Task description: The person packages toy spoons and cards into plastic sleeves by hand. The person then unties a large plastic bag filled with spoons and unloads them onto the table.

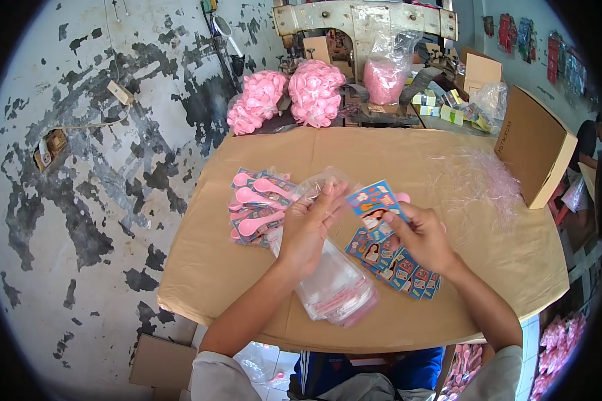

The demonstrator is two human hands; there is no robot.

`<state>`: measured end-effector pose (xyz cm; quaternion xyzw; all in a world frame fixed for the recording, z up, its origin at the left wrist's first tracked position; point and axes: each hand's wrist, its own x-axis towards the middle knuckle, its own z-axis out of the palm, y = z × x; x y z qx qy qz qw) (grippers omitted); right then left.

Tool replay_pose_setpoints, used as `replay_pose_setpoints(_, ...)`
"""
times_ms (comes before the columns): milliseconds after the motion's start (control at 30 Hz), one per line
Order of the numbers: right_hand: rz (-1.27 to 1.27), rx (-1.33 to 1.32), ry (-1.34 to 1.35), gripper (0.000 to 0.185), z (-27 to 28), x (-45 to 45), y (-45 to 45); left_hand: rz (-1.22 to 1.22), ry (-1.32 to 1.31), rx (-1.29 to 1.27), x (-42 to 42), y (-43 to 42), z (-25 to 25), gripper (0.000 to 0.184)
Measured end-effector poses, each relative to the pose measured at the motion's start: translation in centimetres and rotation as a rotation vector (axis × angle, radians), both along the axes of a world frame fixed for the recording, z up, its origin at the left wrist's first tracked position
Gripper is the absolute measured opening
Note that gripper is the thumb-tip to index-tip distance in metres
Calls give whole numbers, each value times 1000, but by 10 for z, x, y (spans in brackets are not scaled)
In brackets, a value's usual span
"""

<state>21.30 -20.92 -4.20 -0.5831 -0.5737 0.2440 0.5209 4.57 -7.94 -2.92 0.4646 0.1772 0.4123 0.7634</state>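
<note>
My left hand (308, 234) pinches a clear plastic bag (324, 179) near the middle of the table. Between the thumb and fingers of my right hand (423, 242) is a blue printed card (373, 204). A bit of pink, which looks like a spoon's end (403, 198), shows behind that card. Under my right hand lie several more blue cards (408, 275), fanned out. A stack of clear plastic bags (334, 284) lies below my left hand. Left of that hand is a pile of packed pink spoons (257, 197) with blue cards.
Two big bundles of pink spoons (316, 93) stand at the table's back, beside a clear sack of pink pieces (385, 77). An open cardboard box (535, 147) is at the right edge, near pink plastic strands (491, 180). Another person (587, 147) is at far right.
</note>
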Motion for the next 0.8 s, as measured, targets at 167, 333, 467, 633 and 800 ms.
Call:
replay_pose_setpoints(167, 12, 72, 72, 21, 6, -28, 7, -73, -47, 70, 2, -8, -10, 43)
replay_pose_setpoints(333, 103, 91, 6, 21, 3, -17, 4, -116, 105, 293, 2, -5, -16, 35)
replay_pose_setpoints(467, 96, -81, 196, 29, 18, -18, -5, -248, 184, 350, 1, -10, -15, 34)
replay_pose_setpoints(633, 110, 92, 279, 27, 0, -17, -1, -409, 29, 586, 7, -25, -12, 50)
replay_pose_setpoints(800, 104, -4, 450, 13, 12, -33, 1, -398, -121, 299, 1, -17, -10, 59)
